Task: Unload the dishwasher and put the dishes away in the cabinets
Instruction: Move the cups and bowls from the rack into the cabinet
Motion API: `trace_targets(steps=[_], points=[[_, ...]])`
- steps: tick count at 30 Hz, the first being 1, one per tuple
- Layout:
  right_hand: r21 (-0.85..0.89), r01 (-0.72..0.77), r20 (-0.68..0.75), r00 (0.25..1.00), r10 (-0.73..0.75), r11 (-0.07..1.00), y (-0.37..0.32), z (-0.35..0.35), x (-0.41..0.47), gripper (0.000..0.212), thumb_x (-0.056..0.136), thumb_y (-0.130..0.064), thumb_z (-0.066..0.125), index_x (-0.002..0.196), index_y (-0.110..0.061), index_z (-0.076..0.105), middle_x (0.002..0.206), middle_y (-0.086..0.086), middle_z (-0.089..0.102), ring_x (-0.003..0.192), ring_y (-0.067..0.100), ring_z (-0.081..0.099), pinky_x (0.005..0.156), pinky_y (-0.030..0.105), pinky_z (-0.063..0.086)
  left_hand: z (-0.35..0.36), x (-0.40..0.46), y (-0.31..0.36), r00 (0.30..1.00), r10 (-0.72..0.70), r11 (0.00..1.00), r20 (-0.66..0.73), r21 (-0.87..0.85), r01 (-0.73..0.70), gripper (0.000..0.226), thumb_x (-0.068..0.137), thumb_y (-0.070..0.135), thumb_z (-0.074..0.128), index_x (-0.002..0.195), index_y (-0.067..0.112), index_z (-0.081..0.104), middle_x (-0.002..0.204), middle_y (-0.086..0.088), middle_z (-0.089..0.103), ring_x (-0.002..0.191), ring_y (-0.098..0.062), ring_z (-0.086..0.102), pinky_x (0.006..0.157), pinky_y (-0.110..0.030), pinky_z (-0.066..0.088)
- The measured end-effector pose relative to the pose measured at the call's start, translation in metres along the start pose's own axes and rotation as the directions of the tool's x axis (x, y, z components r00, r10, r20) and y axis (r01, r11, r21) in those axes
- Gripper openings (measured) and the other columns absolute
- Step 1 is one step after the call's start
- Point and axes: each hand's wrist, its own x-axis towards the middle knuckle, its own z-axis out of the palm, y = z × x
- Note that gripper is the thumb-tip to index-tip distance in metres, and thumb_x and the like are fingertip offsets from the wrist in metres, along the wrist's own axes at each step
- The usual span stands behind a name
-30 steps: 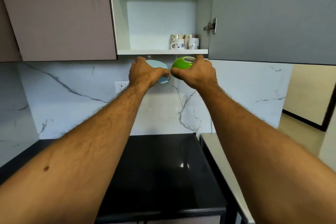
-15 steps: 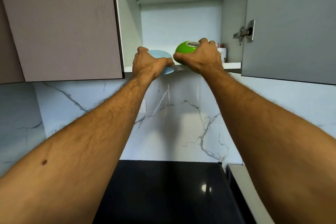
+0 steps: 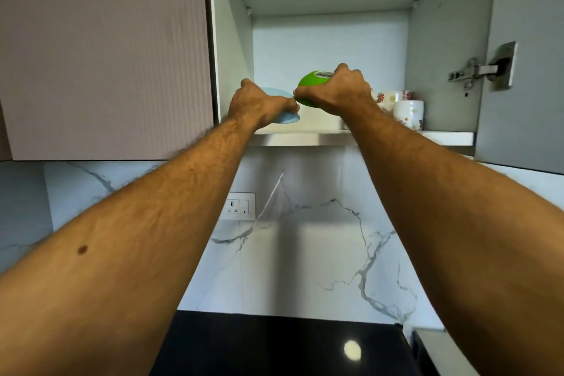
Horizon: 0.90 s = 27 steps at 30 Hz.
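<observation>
My left hand grips a light blue bowl by its rim, just above the front of the open cabinet's shelf. Beside it, my right hand grips a green bowl that is tilted so its labelled underside faces up. Both bowls are inside the cabinet opening, held slightly above the shelf. Much of each bowl is hidden behind my fingers.
Several white flowered mugs stand on the shelf at the right. The cabinet door hangs open on the right with its hinge. A closed cabinet is at left. Below are a marble backsplash, a wall socket and a black countertop.
Both hands have risen from under the shelf edge and carried the blue and green bowls into the cabinet opening. My view has tilted upward and moved closer.
</observation>
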Motion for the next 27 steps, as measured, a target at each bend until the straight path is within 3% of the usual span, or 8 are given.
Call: trace_targets(steps=[2, 4, 9, 12, 16, 18, 22, 27], points=[[0.001, -0.011, 0.038, 0.999, 0.011, 1.000, -0.004, 0.008, 0.014, 0.097, 0.066, -0.069, 0.072, 0.140, -0.013, 0.042, 0.133, 0.009, 0.048, 0.121, 0.028, 0.050, 0.086, 0.030, 0.047, 0.003, 0.013, -0.002, 1.000, -0.019, 1.000, 0.019, 0.015, 0.019, 0.091, 0.068, 0.054, 0.079, 0.135, 0.012, 0.035, 0.112, -0.002, 0.046, 0.098, -0.021, 0.047, 0.072, -0.031, 0.041], [0.015, -0.029, 0.089, 0.996, 0.028, 0.999, -0.009, 0.017, 0.028, 0.096, 0.064, -0.066, 0.075, 0.137, -0.011, 0.045, 0.128, 0.008, 0.050, 0.117, 0.027, 0.054, 0.090, 0.037, 0.054, 0.006, 0.025, -0.003, 0.998, -0.055, 0.998, 0.031, 0.024, 0.054, 0.090, 0.069, 0.054, 0.078, 0.136, 0.011, 0.035, 0.110, -0.002, 0.046, 0.096, -0.020, 0.046, 0.071, -0.031, 0.039], [-0.037, -0.055, 0.160, 0.985, 0.060, 0.998, -0.011, 0.035, 0.052, 0.086, 0.062, -0.059, 0.077, 0.129, -0.011, 0.054, 0.123, 0.008, 0.054, 0.107, 0.029, 0.059, 0.086, 0.043, 0.057, 0.018, 0.046, -0.006, 0.989, -0.098, 0.992, 0.113, 0.087, 0.088, 0.089, 0.073, 0.055, 0.076, 0.139, 0.010, 0.038, 0.120, -0.006, 0.050, 0.098, -0.020, 0.047, 0.074, -0.032, 0.039], [-0.056, -0.066, 0.224, 0.972, 0.077, 0.996, -0.013, 0.047, 0.071, 0.088, 0.058, -0.062, 0.076, 0.126, -0.012, 0.055, 0.119, 0.008, 0.054, 0.098, 0.030, 0.059, 0.083, 0.046, 0.058, 0.031, 0.059, -0.014, 0.981, -0.098, 0.983, 0.169, 0.168, 0.070, 0.087, 0.075, 0.062, 0.072, 0.139, 0.012, 0.042, 0.137, -0.007, 0.050, 0.111, -0.023, 0.051, 0.079, -0.033, 0.040], [-0.155, -0.029, 0.299, 0.951, 0.075, 0.988, -0.021, 0.057, 0.095, 0.083, 0.069, -0.064, 0.074, 0.131, -0.013, 0.052, 0.118, 0.008, 0.053, 0.097, 0.028, 0.053, 0.088, 0.042, 0.051, 0.038, 0.077, -0.019, 0.964, -0.107, 0.970, 0.244, 0.240, 0.047, 0.081, 0.079, 0.065, 0.065, 0.138, 0.014, 0.046, 0.140, -0.009, 0.048, 0.124, -0.027, 0.050, 0.092, -0.036, 0.041], [-0.223, -0.005, 0.362, 0.928, 0.087, 0.975, -0.026, 0.064, 0.102, 0.084, 0.072, -0.067, 0.071, 0.134, -0.014, 0.051, 0.127, 0.010, 0.054, 0.100, 0.029, 0.052, 0.088, 0.041, 0.047, 0.040, 0.083, -0.021, 0.949, -0.132, 0.958, 0.286, 0.284, 0.047, 0.078, 0.080, 0.067, 0.063, 0.138, 0.016, 0.046, 0.139, -0.009, 0.048, 0.121, -0.027, 0.050, 0.097, -0.039, 0.041], [-0.264, -0.017, 0.461, 0.876, 0.141, 0.964, -0.033, 0.084, 0.109, 0.088, 0.067, -0.070, 0.072, 0.133, -0.016, 0.049, 0.131, 0.010, 0.054, 0.108, 0.032, 0.057, 0.096, 0.049, 0.049, 0.042, 0.091, -0.026, 0.909, -0.200, 0.957, 0.366, 0.270, 0.102, 0.069, 0.078, 0.062, 0.068, 0.129, 0.018, 0.050, 0.117, -0.007, 0.055, 0.101, -0.021, 0.053, 0.090, -0.036, 0.043], [-0.140, -0.108, 0.527, 0.833, 0.167, 0.984, -0.031, 0.093, 0.112, 0.087, 0.064, -0.067, 0.075, 0.131, -0.016, 0.057, 0.130, 0.009, 0.059, 0.113, 0.033, 0.060, 0.099, 0.051, 0.049, 0.039, 0.094, -0.030, 0.907, -0.199, 0.965, 0.372, 0.237, 0.115, 0.065, 0.075, 0.060, 0.072, 0.121, 0.019, 0.050, 0.118, -0.007, 0.056, 0.102, -0.021, 0.055, 0.095, -0.036, 0.046]])
